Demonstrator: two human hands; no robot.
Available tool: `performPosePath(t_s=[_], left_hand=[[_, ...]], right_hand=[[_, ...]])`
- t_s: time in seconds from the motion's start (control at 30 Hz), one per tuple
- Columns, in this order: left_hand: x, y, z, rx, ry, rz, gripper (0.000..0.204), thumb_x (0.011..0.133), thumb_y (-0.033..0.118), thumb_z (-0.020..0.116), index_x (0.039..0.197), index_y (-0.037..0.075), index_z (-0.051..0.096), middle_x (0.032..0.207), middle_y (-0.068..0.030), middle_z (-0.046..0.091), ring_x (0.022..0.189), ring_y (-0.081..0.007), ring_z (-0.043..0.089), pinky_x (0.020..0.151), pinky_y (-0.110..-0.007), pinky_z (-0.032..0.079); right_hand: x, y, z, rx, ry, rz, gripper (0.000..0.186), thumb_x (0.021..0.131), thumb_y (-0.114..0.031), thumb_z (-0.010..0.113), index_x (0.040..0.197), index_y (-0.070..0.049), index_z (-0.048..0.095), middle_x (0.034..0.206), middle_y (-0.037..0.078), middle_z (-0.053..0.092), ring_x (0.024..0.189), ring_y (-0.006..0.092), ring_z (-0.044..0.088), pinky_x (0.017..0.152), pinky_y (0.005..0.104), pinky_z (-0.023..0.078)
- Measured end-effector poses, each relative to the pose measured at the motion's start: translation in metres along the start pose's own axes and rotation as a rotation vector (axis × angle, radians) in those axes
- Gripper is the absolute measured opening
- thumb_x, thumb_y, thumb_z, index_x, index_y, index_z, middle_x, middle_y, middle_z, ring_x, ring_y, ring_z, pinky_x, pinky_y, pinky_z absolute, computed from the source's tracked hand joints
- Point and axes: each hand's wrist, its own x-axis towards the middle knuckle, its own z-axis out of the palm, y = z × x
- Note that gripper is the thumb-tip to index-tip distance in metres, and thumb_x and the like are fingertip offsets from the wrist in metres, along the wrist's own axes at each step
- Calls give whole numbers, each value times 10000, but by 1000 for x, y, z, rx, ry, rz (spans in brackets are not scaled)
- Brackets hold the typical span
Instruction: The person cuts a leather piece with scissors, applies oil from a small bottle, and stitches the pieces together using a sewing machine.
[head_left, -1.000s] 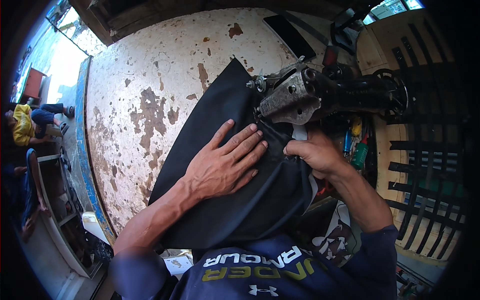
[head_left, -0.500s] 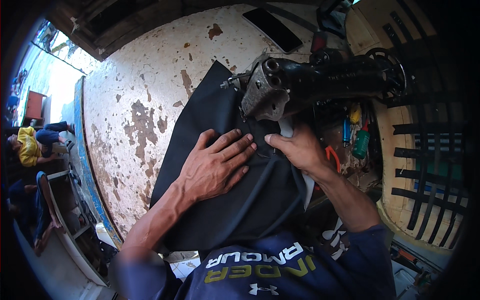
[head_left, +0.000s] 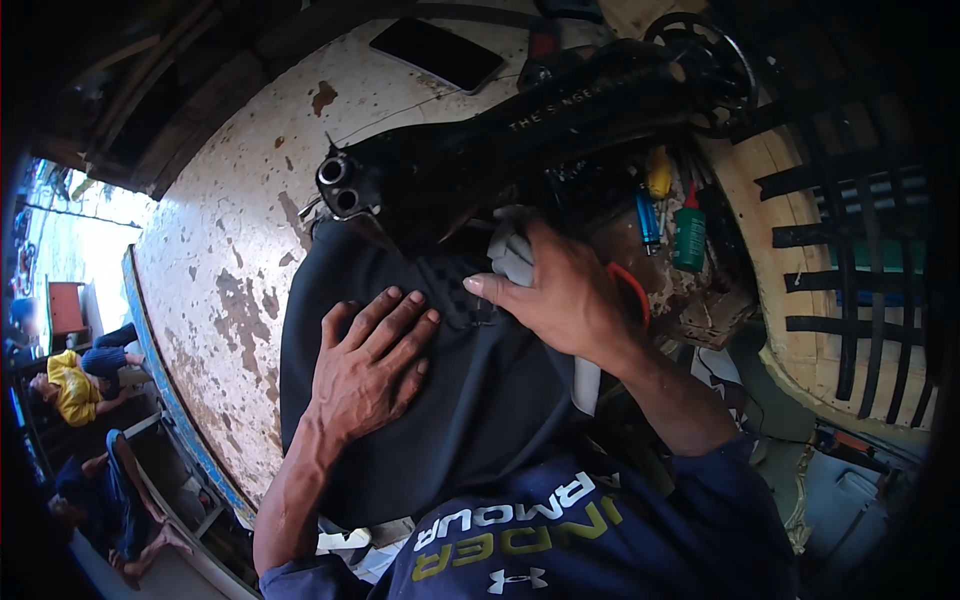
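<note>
Dark cloth [head_left: 480, 390] spreads from under the head of a black sewing machine [head_left: 540, 130] down to my lap. My left hand [head_left: 365, 365] lies flat on it, palm down, fingers stretched toward the machine. At the cloth's right side, my right hand [head_left: 575, 300] is closed on a piece of white fabric [head_left: 512, 255], thumb on the dark cloth and fingers curled behind. A strip of white fabric [head_left: 586, 387] also shows below my right wrist. The machine's needle area is hidden behind its head.
A black phone [head_left: 438, 54] rests at the table's far side. Right of my right hand are a blue lighter [head_left: 648, 222], a green bottle [head_left: 689, 238], a yellow object [head_left: 658, 175] and an orange curved handle [head_left: 635, 290]. Beyond the left edge sits a person in yellow [head_left: 75, 388].
The view has shifted, so the machine appears higher and further left. My right hand now shows gathered white fabric more plainly. My left hand stays flat on the dark cloth.
</note>
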Motion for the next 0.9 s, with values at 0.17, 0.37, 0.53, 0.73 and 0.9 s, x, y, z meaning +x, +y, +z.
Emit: performPosePath(t_s=[0.17, 0.37, 0.53, 0.73, 0.9], left_hand=[[-3, 1, 0, 6, -16, -20, 577, 947, 280, 704, 1509, 206, 592, 1572, -40, 553, 1490, -255, 476, 1175, -552, 329], [4, 3, 3, 12, -7, -18, 553, 998, 324, 652, 1533, 208, 567, 1595, -29, 535, 1506, -236, 454, 1208, -552, 308], [1, 0, 7, -27, 34, 15, 576, 953, 271, 675, 1516, 186, 587, 1583, -65, 545, 1496, -274, 467, 1205, -559, 300], [-3, -2, 7, -48, 56, 16, 572, 958, 272, 680, 1515, 182, 584, 1570, -57, 556, 1494, -268, 471, 1192, -561, 316], [-3, -2, 10, -51, 79, 22, 578, 964, 282, 683, 1524, 190, 575, 1569, -53, 557, 1492, -262, 472, 1189, -564, 321]], right_hand=[[-26, 55, -68, -688, 790, 140, 621, 963, -418, 791, 1379, -1, 593, 1167, 202, 665, 1044, 399, 684, 917, 517, 557], [-57, 113, -100, -695, 774, 181, 564, 965, -331, 785, 1362, 20, 591, 1147, 240, 675, 1041, 465, 676, 960, 542, 533], [-64, -4, -65, -127, 618, -259, 508, 866, -115, 865, 1299, 29, 643, 1115, 190, 698, 976, 315, 727, 867, 383, 585], [-32, -46, 2, -216, 135, -386, 481, 839, -117, 885, 1281, -29, 718, 990, 164, 654, 839, 339, 724, 726, 424, 609], [-10, -38, 15, -211, 100, -422, 468, 827, -98, 875, 1266, -43, 721, 1051, 204, 667, 924, 402, 725, 784, 473, 616]])
